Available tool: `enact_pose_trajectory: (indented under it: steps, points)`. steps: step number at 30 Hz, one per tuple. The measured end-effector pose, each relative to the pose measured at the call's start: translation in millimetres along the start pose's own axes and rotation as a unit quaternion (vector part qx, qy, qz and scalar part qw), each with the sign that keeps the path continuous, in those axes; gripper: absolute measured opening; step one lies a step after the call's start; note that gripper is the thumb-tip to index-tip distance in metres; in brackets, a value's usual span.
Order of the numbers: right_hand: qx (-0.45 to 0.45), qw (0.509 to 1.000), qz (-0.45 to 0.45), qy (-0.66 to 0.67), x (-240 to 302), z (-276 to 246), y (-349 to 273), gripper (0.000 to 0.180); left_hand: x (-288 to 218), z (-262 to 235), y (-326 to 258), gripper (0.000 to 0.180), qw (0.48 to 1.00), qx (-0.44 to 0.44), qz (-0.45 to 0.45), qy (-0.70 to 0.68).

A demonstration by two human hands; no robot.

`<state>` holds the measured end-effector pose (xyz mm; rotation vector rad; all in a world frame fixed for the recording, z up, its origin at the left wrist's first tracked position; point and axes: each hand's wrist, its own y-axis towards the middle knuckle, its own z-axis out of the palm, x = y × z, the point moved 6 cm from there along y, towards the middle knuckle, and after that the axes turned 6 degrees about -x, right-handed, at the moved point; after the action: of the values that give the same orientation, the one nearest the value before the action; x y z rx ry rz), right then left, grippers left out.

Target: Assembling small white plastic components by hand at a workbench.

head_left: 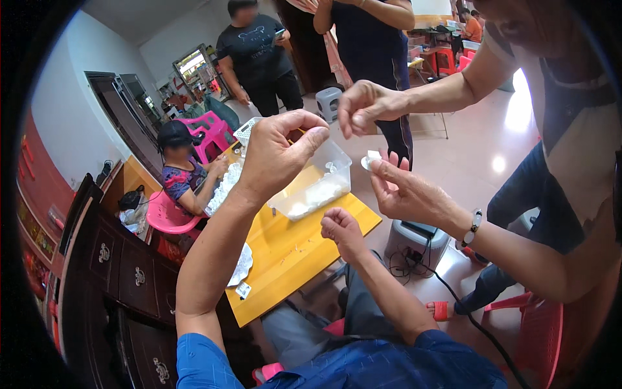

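We hold our left hand (284, 146) raised, thumb and forefinger pinched together, and our right hand (345, 235) curled closed; whether either grips anything, we cannot tell. Near them, the clear plastic bin (341, 174) of white pieces (317, 196) sits on our yellow table (278, 279).

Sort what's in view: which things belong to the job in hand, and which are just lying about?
Likely the job:
white pieces in the clear bin
yellow table
small white part in another person's hand

Just lying about:
grey stool
dark drawer cabinet
red chair

Tub (341, 176) on table (304, 249), pieces (321, 196) in tub, drawer cabinet (123, 279) left, stool (328, 104) behind table
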<state>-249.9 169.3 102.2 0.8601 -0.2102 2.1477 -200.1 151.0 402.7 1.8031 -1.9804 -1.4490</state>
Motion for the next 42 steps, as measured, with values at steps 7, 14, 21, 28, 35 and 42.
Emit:
enact_pose_trajectory:
  steps: [7,14,21,28,35,42]
  points:
    - [0.028,0.999,0.034,-0.007,-28,-9,-13,0.015,0,14,-3,0.013,0.999,0.029,0.0,-0.036]
    - [0.044,0.998,0.045,0.001,-34,-3,-13,0.016,8,13,2,0.014,1.0,0.015,-0.014,-0.011]
    - [0.041,0.998,0.043,-0.004,-28,4,-9,0.016,1,17,-2,0.016,0.995,0.037,-0.039,-0.089]
    - [0.03,0.989,0.029,0.145,19,6,12,0.017,-9,43,-11,0.014,0.985,0.054,-0.023,-0.16]
    - [0.107,0.97,-0.033,0.216,83,20,14,0.018,-12,48,-2,0.014,0.984,0.034,-0.007,-0.175]
    - [0.094,0.971,-0.011,0.22,72,24,14,0.016,-13,41,2,0.017,0.98,0.155,-0.035,-0.121]
